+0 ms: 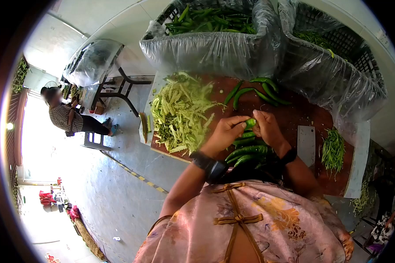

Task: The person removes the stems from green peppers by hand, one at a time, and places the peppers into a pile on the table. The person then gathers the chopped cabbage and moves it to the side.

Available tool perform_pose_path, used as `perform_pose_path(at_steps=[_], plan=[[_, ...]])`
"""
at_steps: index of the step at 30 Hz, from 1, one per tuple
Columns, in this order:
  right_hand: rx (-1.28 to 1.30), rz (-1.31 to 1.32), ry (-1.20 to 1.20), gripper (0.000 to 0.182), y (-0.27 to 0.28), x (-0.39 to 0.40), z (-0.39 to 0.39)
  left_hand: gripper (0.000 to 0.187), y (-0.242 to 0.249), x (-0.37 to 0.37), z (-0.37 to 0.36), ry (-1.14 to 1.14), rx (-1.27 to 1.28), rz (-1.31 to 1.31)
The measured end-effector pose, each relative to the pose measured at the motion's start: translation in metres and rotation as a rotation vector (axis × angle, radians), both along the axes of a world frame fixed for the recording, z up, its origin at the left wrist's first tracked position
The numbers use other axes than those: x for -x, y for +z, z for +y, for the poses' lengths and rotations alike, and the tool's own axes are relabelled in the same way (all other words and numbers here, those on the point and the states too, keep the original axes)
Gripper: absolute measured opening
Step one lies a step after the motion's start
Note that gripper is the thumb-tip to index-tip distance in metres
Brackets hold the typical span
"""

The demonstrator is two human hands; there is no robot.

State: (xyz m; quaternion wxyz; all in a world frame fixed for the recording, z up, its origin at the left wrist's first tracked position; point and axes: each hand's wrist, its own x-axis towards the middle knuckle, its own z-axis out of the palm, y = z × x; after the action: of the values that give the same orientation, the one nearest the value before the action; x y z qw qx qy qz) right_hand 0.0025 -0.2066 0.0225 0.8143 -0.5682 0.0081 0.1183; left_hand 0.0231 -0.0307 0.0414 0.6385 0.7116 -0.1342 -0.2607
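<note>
Both your hands meet over a reddish-brown cutting board [294,120]. Your left hand [226,131] and right hand [265,127] pinch the same small green pepper [250,123] between their fingertips, just above the board's middle. Judging by the piles, much is done: a tall, stringy heap of pale green shreds [180,111] lies to the left. More remains: glossy, curved whole peppers [245,151] lie beneath your wrists, others [256,92] farther up the board, and a plastic-lined crate [215,44] holds plenty. A flat steel cleaver [306,144] rests to the right, beside a bundle of thin green stems [333,149].
</note>
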Motion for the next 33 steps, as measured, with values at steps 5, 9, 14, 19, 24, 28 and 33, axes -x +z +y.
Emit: perform_pose_path(at_steps=[5, 9, 14, 19, 24, 28, 33], plan=[[-0.262, 0.049, -0.066, 0.03, -0.008, -0.006, -0.013, 0.029, -0.003, -0.005, 0.0, 0.072, -0.049, -0.095], [-0.154, 0.077, -0.324, 0.021, -0.018, -0.016, -0.049, 0.03, -0.031, -0.011, 0.01, 0.135, -0.179, -0.255], [0.022, 0.135, -0.379, 0.02, -0.062, -0.029, -0.091, 0.033, -0.063, -0.01, 0.007, 0.073, -0.245, -0.493], [0.84, 0.013, -0.384, 0.022, -0.075, -0.046, -0.092, 0.036, -0.07, -0.012, 0.008, -0.001, -0.301, -0.552], [1.365, -0.069, -0.305, 0.027, -0.073, -0.05, -0.08, 0.036, -0.083, -0.018, 0.014, 0.009, -0.392, -0.64], [1.35, -0.055, -0.272, 0.03, -0.085, -0.049, -0.078, 0.035, -0.081, -0.017, 0.017, 0.026, -0.349, -0.474], [0.966, -0.072, -0.138, 0.028, -0.047, -0.025, -0.054, 0.034, -0.062, -0.018, 0.016, -0.018, -0.333, -0.36]])
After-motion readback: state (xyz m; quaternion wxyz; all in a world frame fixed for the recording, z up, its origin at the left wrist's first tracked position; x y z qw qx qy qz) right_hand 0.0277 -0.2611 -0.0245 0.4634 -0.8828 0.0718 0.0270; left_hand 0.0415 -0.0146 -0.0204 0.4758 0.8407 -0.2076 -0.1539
